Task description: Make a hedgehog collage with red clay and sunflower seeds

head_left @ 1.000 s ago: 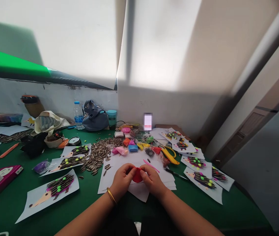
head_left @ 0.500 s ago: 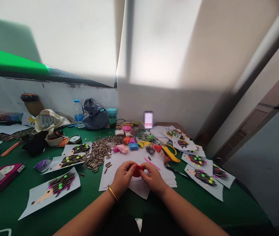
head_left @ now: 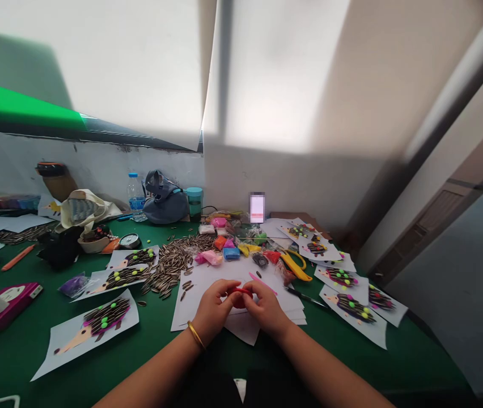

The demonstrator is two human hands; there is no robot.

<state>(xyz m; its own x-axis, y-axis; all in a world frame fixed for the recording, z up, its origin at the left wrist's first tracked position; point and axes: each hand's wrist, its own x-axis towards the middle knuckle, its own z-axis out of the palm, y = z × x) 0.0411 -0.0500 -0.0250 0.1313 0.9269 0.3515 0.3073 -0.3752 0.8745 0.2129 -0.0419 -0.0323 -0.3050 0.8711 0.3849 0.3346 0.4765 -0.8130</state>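
Near the bottom centre of the frame, the left hand and right hand meet around the red piece, each pinching an edge between thumb and fingers. It looks like soft clay pressed thin; the fingers hide part of its outline, so whether its shaping is complete cannot be told.

The piece is held above the paper at centre, not set down on it. Of work on that paper, only loose seeds near its left edge and one towards its right show; anything beneath the hands is hidden.

Elsewhere, several hedgehog cards look finished: one at lower left, two above it, and an overlapping group at right, with seed spines and bright dots.

By that measure, the red piece seems at an early stage, with no seeds or dots visible on it. The seed pile left of centre and the packets at mid-centre suggest plenty of material remains.
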